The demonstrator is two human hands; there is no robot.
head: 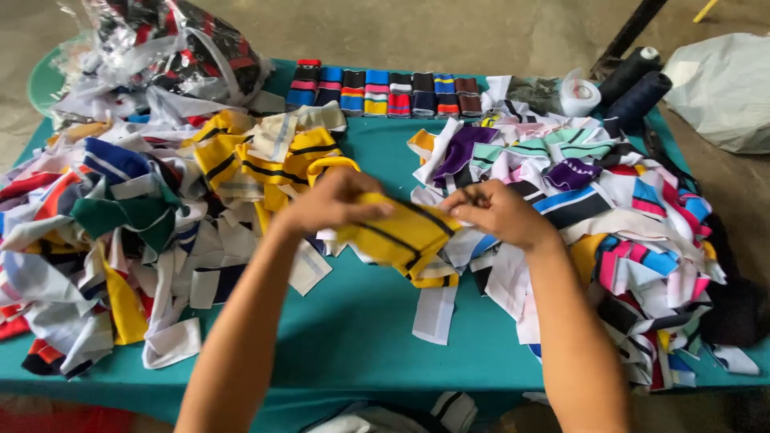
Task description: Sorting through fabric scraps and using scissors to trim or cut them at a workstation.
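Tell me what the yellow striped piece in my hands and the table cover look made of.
Yellow striped piece: soft knit-like fabric, matte; it folds limply between left hand and right hand. Table cover: smooth teal cloth, probably woven, lying flat with faint creases.

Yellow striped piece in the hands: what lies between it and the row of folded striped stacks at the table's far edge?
In the head view, mostly bare teal tablecloth separates the yellow striped piece from the row of folded stacks.

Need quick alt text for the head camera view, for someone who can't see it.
Two bare hands, left hand and right hand, hold a yellow fabric piece with black stripes over a teal table. Heaps of multicoloured fabric strips flank it; a row of folded striped pieces lines the far edge.
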